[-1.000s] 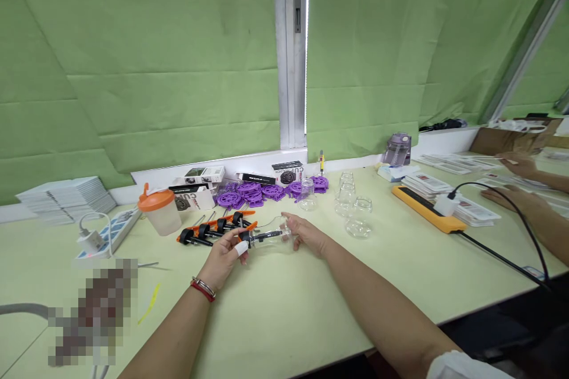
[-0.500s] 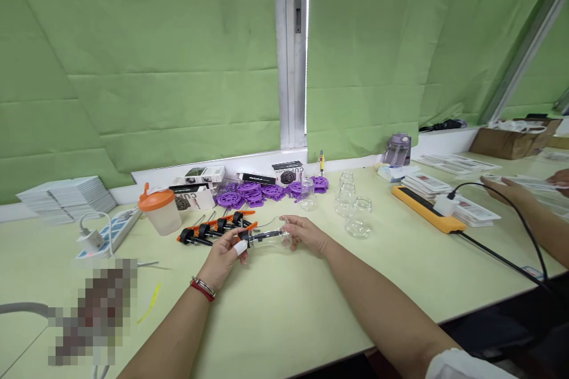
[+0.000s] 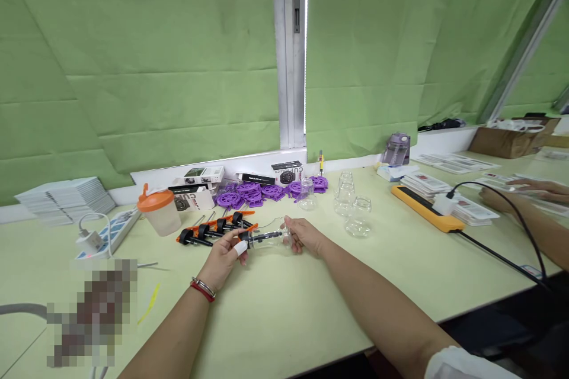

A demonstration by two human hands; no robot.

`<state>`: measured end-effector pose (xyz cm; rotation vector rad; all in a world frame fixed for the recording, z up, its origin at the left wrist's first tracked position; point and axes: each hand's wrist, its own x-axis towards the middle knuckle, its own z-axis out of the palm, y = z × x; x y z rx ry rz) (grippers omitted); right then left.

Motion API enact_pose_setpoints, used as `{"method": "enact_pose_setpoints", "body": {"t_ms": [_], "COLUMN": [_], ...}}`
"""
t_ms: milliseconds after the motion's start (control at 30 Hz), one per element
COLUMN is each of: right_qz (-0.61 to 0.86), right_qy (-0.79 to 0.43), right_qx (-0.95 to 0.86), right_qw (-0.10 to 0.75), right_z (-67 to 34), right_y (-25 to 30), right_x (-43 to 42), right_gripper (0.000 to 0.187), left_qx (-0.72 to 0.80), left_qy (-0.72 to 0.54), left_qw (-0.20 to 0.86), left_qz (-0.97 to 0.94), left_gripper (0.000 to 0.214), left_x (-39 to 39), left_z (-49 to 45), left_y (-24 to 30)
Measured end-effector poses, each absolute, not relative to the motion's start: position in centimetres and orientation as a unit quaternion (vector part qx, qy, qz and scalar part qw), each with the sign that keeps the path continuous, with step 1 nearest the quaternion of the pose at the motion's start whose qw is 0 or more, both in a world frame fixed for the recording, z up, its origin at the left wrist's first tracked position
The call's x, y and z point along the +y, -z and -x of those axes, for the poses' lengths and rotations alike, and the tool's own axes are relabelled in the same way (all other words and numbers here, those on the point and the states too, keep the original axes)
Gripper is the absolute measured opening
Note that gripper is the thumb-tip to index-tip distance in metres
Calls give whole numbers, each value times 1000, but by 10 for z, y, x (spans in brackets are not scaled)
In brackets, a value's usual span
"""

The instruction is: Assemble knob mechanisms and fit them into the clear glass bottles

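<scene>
Held sideways above the table is a clear glass bottle with a dark rod inside it. My left hand, with a white wrap on one finger, is closed around the black stopper with an orange tab at the bottle's mouth. The fingers of my right hand close on the rounded glass base. Just behind my left hand lies a row of black stoppers with orange strips and thin rods. Several more clear glass bottles stand to the right, beyond my right hand.
Purple plastic parts and small boxes line the back. At left are an orange-lidded cup, a white power strip and stacked white packs. An orange power strip lies right, near another person's hands.
My right hand has turned slightly at the bottle's base; my left hand has barely moved. The other person's hands have lowered onto the flat white sheets at the right.
</scene>
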<state>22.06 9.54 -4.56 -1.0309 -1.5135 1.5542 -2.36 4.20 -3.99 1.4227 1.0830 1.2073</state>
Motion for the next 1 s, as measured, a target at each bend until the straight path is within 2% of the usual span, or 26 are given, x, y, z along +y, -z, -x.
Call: {"method": "enact_pose_setpoints", "body": {"t_ms": [167, 300, 433, 1000], "right_qz": [338, 264, 276, 327], "right_qy": [-597, -605, -605, -635], "right_qx": [-605, -625, -620, -579], "right_qw": [403, 416, 416, 393], "right_z": [-227, -232, -229, -223], "right_y": [41, 37, 35, 31], "right_x": [93, 90, 90, 88], "right_gripper": [68, 82, 72, 49], "left_qx": [443, 439, 439, 451], "left_qy": [-500, -504, -503, -487], "left_qw": [465, 465, 464, 461], "left_qz": [-581, -580, -582, -590], "left_gripper": [46, 45, 44, 47], "left_x": [42, 43, 43, 41], "left_z": [24, 26, 25, 24], "left_y": [39, 40, 38, 36]}}
